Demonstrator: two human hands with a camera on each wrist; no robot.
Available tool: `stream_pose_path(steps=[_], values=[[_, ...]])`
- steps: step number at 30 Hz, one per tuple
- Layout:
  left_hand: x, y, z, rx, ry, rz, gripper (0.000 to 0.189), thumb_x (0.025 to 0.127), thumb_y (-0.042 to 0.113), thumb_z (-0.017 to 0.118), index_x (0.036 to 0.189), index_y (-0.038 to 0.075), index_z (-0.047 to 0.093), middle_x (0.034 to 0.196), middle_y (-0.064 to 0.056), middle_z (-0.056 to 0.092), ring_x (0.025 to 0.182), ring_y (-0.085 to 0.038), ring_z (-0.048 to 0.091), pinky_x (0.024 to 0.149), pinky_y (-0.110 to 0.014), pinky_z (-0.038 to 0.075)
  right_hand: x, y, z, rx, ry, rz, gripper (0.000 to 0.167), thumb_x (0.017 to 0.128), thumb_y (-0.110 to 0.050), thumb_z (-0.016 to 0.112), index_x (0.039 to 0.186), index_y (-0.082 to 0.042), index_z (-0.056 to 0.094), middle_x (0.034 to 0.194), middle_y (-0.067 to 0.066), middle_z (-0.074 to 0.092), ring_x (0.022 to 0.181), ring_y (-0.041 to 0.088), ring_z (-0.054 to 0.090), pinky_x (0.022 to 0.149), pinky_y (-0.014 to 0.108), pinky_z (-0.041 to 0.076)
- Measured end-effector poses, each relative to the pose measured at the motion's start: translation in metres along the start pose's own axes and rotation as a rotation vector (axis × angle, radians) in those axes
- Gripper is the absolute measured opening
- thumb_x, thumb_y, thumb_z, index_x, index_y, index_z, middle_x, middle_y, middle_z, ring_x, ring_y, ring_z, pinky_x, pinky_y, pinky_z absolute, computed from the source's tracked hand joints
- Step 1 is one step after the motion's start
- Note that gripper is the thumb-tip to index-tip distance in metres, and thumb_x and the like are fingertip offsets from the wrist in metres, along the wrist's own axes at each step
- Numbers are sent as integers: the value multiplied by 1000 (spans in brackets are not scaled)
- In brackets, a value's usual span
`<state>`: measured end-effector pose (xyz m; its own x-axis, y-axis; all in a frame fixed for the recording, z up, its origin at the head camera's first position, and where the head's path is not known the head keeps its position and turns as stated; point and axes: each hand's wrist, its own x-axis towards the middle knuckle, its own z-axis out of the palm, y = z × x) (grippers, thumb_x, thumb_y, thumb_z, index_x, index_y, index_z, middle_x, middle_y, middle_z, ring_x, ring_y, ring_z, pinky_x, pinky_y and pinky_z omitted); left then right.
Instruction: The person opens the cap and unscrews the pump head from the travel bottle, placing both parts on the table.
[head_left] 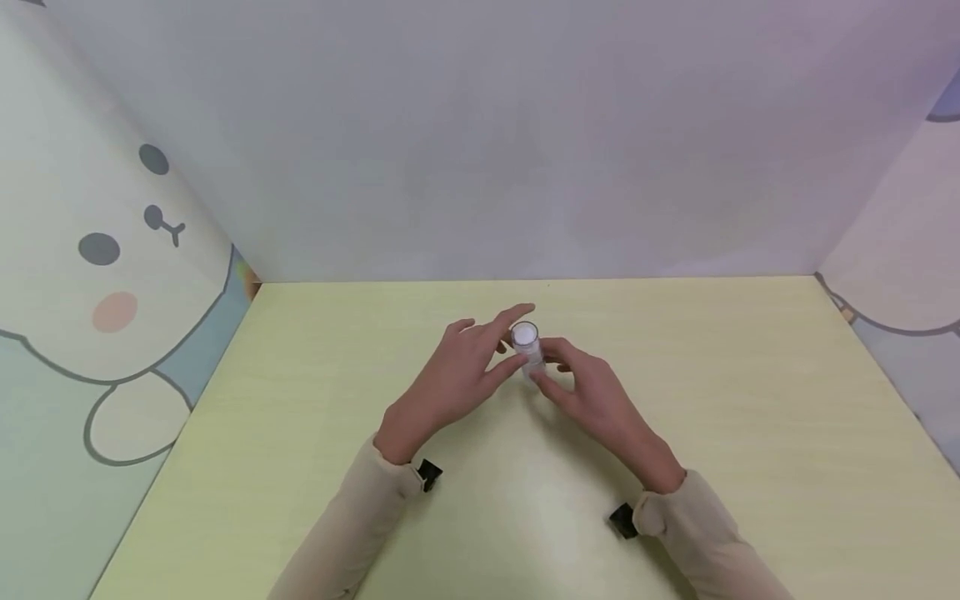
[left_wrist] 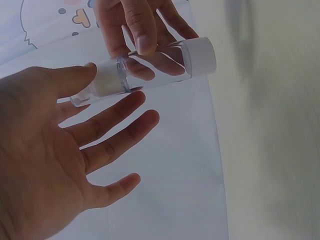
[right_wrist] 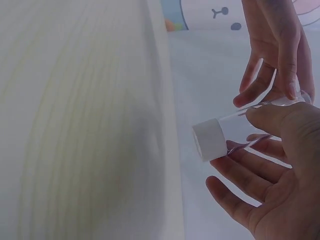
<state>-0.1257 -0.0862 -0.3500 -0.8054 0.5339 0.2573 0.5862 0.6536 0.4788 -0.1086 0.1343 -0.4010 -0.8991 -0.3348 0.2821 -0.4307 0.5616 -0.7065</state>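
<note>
A small clear cylindrical bottle is held between the two hands over the middle of the table. Its white base points down toward the tabletop, and a see-through cap covers a white part at the upper end. The left hand pinches the cap, thumb on the near side, with the lower fingers spread apart in the left wrist view. Around the clear body, the right hand grips with thumb and fingers. In the right wrist view, the base sticks out below that hand's fingers.
Beneath the hands lies a pale yellow table. A plain whitish wall rises at its far edge, with cartoon-printed panels at the sides. Small black pieces show at both sleeve cuffs.
</note>
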Motion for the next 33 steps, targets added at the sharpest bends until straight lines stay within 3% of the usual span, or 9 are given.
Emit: stream_pose_path(steps=[4,10,17,23,29,33], values=[[-3,0,-3,29,35,60,58,106,30,63,158,33,40,120,10,72,98,-10,69,112,-54,41,0,-1,-2,-16,6,-16,40,99,-19,73,137,-15,61,128,1,72,116,24,71,96,52,57],[-5,0,-6,127,60,157,41,105,26,65,145,29,58,114,7,72,94,-10,68,109,-56,46,-2,-2,-3,-32,11,-23,37,99,-19,73,134,-14,63,124,2,72,115,22,70,96,51,57],[-6,1,-14,174,87,167,35,96,22,77,129,23,65,109,7,75,100,-12,71,109,-56,46,-4,-6,-8,-65,25,-58,40,97,-14,75,134,-13,62,125,3,69,113,21,67,95,46,56],[-5,-1,-19,217,151,205,36,91,25,82,123,20,67,105,6,74,93,-14,69,106,-50,48,-5,-9,-17,-81,30,-109,39,97,-15,75,134,-15,62,125,3,67,107,16,65,91,43,57],[-4,4,-21,219,186,214,35,91,24,82,121,17,67,109,5,75,92,-15,71,99,-46,49,-6,-12,-25,-75,19,-157,40,98,-14,74,136,-15,62,123,4,67,101,11,61,84,37,56],[-4,6,-24,190,187,198,32,93,25,80,120,14,66,107,4,76,89,-15,71,98,-47,48,-6,-14,-30,-54,11,-164,40,100,-14,71,139,-17,61,122,2,67,104,10,62,88,33,55]])
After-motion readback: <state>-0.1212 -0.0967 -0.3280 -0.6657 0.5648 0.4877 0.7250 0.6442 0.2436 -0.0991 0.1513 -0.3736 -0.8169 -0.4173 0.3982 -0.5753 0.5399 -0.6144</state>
